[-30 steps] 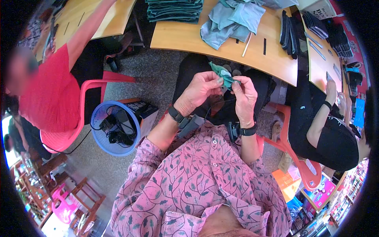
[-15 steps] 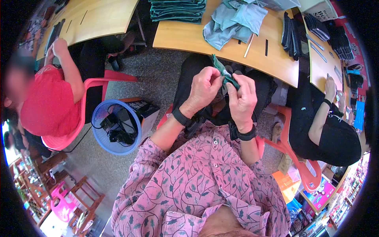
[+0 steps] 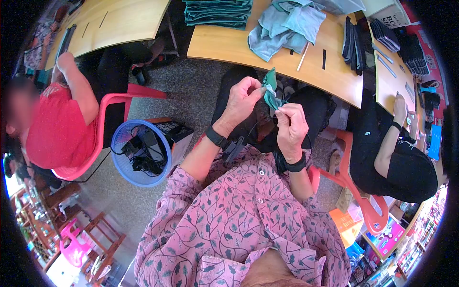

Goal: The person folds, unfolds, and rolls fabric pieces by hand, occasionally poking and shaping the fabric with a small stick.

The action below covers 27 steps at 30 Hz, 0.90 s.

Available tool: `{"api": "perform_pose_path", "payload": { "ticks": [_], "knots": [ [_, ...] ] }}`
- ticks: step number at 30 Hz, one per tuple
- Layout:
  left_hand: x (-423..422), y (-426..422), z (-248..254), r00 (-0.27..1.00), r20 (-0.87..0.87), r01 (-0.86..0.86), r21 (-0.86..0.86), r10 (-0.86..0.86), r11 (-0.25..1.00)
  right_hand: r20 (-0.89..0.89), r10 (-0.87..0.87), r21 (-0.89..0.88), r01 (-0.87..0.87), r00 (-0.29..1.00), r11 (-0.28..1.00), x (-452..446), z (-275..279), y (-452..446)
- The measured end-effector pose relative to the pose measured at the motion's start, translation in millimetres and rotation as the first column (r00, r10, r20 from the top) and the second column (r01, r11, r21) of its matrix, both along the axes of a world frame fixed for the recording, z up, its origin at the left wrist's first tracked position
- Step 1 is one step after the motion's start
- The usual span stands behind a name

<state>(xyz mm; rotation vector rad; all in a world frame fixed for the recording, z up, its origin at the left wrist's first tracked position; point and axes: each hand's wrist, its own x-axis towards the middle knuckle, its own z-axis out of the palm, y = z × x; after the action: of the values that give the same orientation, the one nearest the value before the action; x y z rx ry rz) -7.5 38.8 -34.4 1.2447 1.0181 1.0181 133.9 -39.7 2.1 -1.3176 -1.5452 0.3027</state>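
A small green piece of cloth (image 3: pixel 270 80) with a pale inner side is held up over my lap, short of the table edge. The thumb and fingertips of my left hand (image 3: pixel 240 100) pinch its left side. Lower and to the right, my right hand (image 3: pixel 291 128) grips the cloth's bottom end between thumb and fingers. The cloth looks twisted or folded between the hands, and fingers cover parts of it. Both wrists wear black bands.
On the wooden table (image 3: pixel 210 45) ahead lie a green folded-cloth stack (image 3: pixel 217 13), loose grey-blue cloth (image 3: pixel 287 28) and dark folded pieces (image 3: pixel 353 47). A blue basket (image 3: pixel 165 162) with cables stands left. People sit on both sides, on red chairs (image 3: pixel 112 103).
My left hand has shifted slightly and now pinches the cloth's side. My right hand has moved lower, and the cloth is stretched out more, showing more of its pale side.
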Motion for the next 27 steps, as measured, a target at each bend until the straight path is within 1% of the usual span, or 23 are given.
{"api": "perform_pose_path", "payload": {
  "ticks": [2,3,4,5,6,7,8,9,10,11,12,14,15,16,18,19,21,22,24,27],
  "knots": [
    [-1,0,-3,1.0,0.02,-0.011,-0.014,0.011,1.0,-0.251,-0.008,-0.124,-0.024,0.968,0.992,1,-5,-4],
    [-1,0,-2,1.0,0.019,-0.014,-0.014,0.014,1.0,-0.26,-0.003,-0.154,-0.038,0.966,0.987,3,-6,-3],
    [0,-1,-2,0.998,-0.02,-0.053,0.016,0.054,0.998,-0.26,-0.001,-0.153,-0.04,0.966,0.987,5,-5,-1],
    [1,-2,-1,0.994,-0.058,-0.091,0.049,0.093,0.995,-0.154,0.007,-0.207,-0.039,0.988,0.977,7,-3,2],
    [1,-2,2,0.994,-0.057,-0.091,0.049,0.093,0.995,-0.046,0.02,-0.261,-0.032,0.999,0.965,9,-2,4],
    [1,-3,5,0.991,-0.061,-0.114,0.06,0.118,0.992,0.015,-0.003,-0.313,0.008,1.0,0.95,12,-6,4],
    [1,-3,9,0.988,-0.065,-0.138,0.07,0.142,0.988,0.016,-0.005,-0.313,0.009,1.0,0.95,13,-6,3],
    [2,-4,11,0.988,-0.065,-0.138,0.07,0.142,0.988,0.017,-0.061,-0.301,0.063,0.998,0.952,10,1,4],
    [2,-5,13,0.983,-0.108,-0.138,0.11,0.15,0.984,0.016,-0.116,-0.288,0.116,0.993,0.95,7,8,4],
    [2,-6,14,0.975,-0.152,-0.138,0.15,0.16,0.979,0.05,-0.123,-0.25,0.132,0.991,0.959,4,15,5],
    [3,-7,13,0.975,-0.152,-0.138,0.149,0.16,0.979,0.05,-0.123,-0.251,0.132,0.991,0.959,0,18,6],
    [8,-10,10,0.974,-0.149,-0.132,0.248,0.173,0.96,0.057,-0.116,-0.176,0.125,0.992,0.976,-6,21,10],
    [9,-11,13,0.975,-0.164,-0.104,0.263,0.15,0.959,0.118,-0.101,-0.128,0.116,0.988,0.985,-2,6,14],
    [9,-12,12,0.975,-0.164,-0.102,0.264,0.149,0.959,0.118,-0.104,-0.126,0.118,0.988,0.985,1,1,15],
    [9,-13,9,0.989,-0.128,-0.048,0.221,0.078,0.974,0.194,-0.068,-0.19,0.106,0.979,0.976,4,-3,16],
    [9,-13,8,0.988,-0.128,-0.051,0.221,0.081,0.974,0.23,-0.055,-0.204,0.104,0.972,0.973,5,-2,16],
    [9,-12,6,0.995,-0.097,0.009,0.125,0.004,0.992,0.239,-0.036,-0.231,0.093,0.97,0.969,5,-3,16],
    [9,-12,4,0.995,-0.097,0.01,0.124,0.002,0.992,0.249,-0.019,-0.256,0.085,0.968,0.963,6,-3,16],
    [9,-11,0,0.998,-0.027,0.061,0.019,-0.06,0.998,0.245,-0.007,-0.267,0.074,0.97,0.961,8,-4,17],
    [9,-11,-1,0.995,-0.035,0.091,-0.004,-0.091,0.996,0.23,0.012,-0.265,0.051,0.973,0.963,9,-11,17]
  ]
}}
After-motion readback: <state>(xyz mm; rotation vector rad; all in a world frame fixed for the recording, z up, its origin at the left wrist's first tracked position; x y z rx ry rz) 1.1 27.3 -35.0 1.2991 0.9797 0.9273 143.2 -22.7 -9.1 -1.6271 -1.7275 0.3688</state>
